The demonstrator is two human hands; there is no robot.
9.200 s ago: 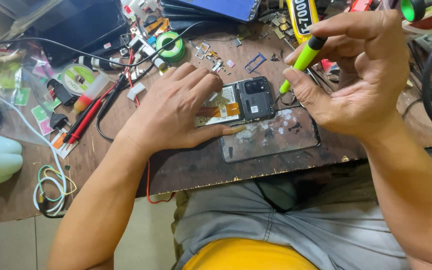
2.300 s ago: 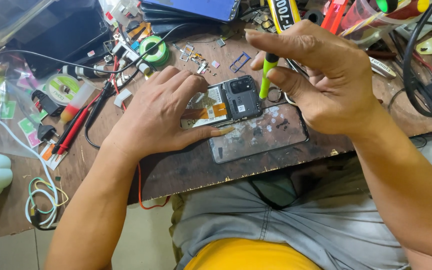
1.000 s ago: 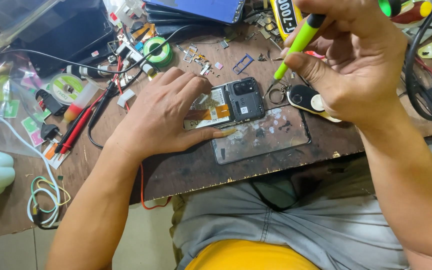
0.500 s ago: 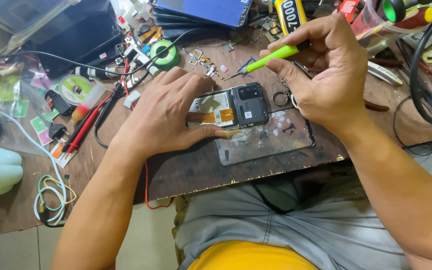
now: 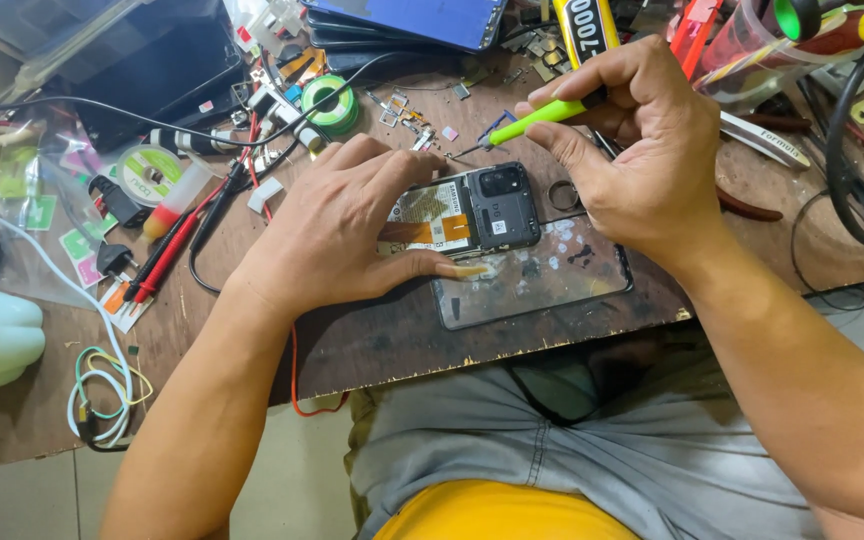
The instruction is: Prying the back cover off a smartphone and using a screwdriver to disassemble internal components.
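Pinning the opened smartphone (image 5: 462, 215) flat on the wooden workbench (image 5: 372, 340), left hand (image 5: 337, 235) spread over its lower half, thumb pressed along the near edge, fingers arched over the far edge; nothing gripped, just holding it down. Phone sits mid-bench, back cover off, black camera shield and orange flex cable exposed, lying on a clear scuffed back panel (image 5: 542, 275). Right hand (image 5: 642, 150) pinched closed on a green-handled precision screwdriver (image 5: 537, 115), thumb and first two fingers around the handle, metal tip angled down toward the phone's top corner, just beside the camera block; can't tell if the tip is seated in a screw. Judging by pose, this looks like screw work at the top edge. To do it well: keep the driver in line with the screw, light downward pressure, twist from the fingertips only, left hand firm so the phone doesn't pivot, keep the thumb off the flex cable. Small loose parts lie scattered just beyond the tip, easy to knock. Green solder wire spool (image 5: 332, 100), red probe leads (image 5: 177, 245) and a dark tablet (image 5: 412, 18) lie farther back
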